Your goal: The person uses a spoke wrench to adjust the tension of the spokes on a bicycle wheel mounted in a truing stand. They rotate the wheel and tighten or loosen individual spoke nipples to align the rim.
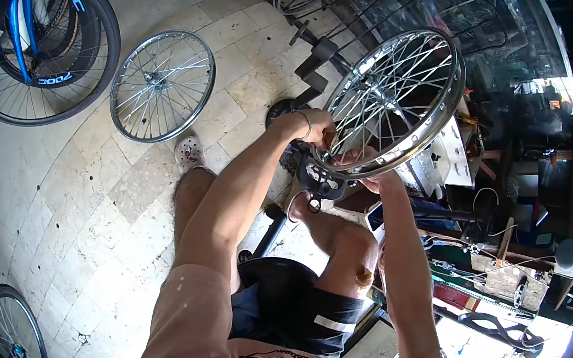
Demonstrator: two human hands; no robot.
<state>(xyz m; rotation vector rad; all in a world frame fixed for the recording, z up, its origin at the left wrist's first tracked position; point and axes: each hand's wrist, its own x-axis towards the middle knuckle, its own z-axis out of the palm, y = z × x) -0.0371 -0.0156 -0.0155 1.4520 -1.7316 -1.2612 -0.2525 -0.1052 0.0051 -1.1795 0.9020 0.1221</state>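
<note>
A silver spoked bicycle wheel (413,136), without a tyre, is tilted in front of me, right of the middle. My left hand (318,129) is at its left edge, fingers curled in close to the rim and spokes. What those fingers pinch is hidden. At the near edge my right hand (369,167) wraps round the rim from below, with its fingers showing between the spokes. Just below the left hand is a black part with cutouts (321,177). A dark metal stand (319,64) rises beyond the wheel's left side.
Another bare wheel (159,86) lies on the tiled floor beyond my foot. A blue bicycle (23,47) with black tyres is at the far left. One more wheel (17,348) is at the near left. A cluttered bench (498,267) runs along the right.
</note>
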